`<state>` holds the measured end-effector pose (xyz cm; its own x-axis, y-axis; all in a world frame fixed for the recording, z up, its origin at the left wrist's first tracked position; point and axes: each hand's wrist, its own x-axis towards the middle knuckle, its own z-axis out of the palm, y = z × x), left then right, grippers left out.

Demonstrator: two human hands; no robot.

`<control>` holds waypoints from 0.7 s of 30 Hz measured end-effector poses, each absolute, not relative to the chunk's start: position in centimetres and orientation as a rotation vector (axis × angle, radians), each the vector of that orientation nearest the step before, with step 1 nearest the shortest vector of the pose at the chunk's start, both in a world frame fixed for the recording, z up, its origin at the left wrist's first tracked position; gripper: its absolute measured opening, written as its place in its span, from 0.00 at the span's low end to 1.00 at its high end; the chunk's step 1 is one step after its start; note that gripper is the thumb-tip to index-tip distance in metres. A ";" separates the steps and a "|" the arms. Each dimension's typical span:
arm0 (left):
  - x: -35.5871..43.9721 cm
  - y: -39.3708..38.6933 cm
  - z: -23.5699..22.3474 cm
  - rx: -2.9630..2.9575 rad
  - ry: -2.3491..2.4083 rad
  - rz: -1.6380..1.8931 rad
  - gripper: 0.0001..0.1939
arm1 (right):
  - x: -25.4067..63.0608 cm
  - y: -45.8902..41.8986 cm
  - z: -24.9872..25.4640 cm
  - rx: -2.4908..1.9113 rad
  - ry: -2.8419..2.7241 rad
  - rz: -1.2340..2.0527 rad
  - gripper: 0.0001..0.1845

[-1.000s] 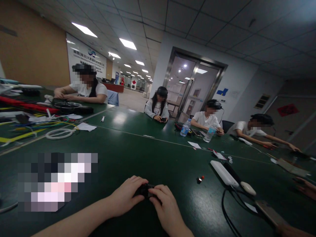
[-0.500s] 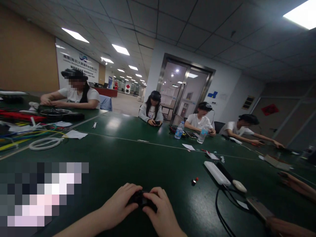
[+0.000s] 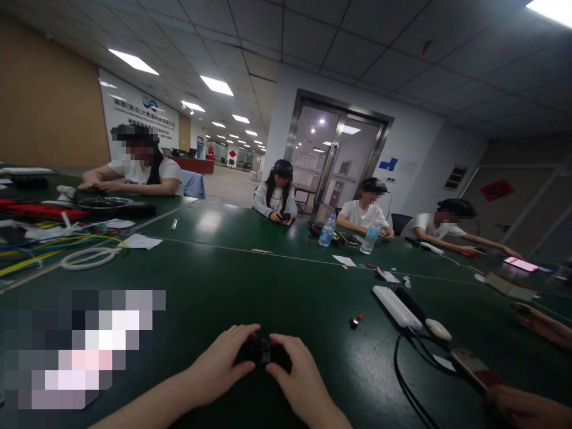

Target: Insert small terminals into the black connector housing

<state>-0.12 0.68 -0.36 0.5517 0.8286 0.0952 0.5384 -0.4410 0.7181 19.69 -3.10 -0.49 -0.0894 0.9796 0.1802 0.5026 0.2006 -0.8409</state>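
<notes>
Left hand [image 3: 218, 364] and right hand [image 3: 301, 372], bare, curled about opposite ends of a small black blocky plastic-looking object [image 3: 266, 351] over the glossy dark-green worktop [image 3: 214, 292] — parted slightly since half a second ago, baring its middle — handling, seemingly, now at its ends.

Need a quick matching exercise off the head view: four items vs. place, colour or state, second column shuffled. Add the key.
Column 1
1. small black object
2. coiled cable
3. wrench
4. left-hand water bottle of the two

Column 2
A. standing upright, blue-labelled
B. metallic, lying flat
C. between the left hand and the right hand
D. white, looped at the left of the table

Pairs: 1-C, 2-D, 3-B, 4-A
</notes>
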 end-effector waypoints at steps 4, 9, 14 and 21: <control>0.0 0.5 0.3 2.157 1.090 0.547 0.23 | 19.7 -3.1 -0.6 -1.416 -1.696 0.796 0.23; 0.0 0.5 0.6 2.174 1.089 0.531 0.20 | 19.6 -3.0 -0.3 -1.444 -1.754 0.759 0.23; 0.1 0.7 0.1 2.199 1.081 0.534 0.21 | 19.4 -3.0 0.2 -1.452 -1.873 0.677 0.21; 0.4 0.3 0.8 2.192 1.112 0.514 0.21 | 19.4 -3.1 0.1 -1.505 -1.882 0.662 0.20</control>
<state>0.39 0.35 0.79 0.5700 0.8193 0.0617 0.5780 -0.4532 0.6786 19.37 -3.10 0.09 -0.1477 0.9753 0.1640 0.6581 0.2207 -0.7198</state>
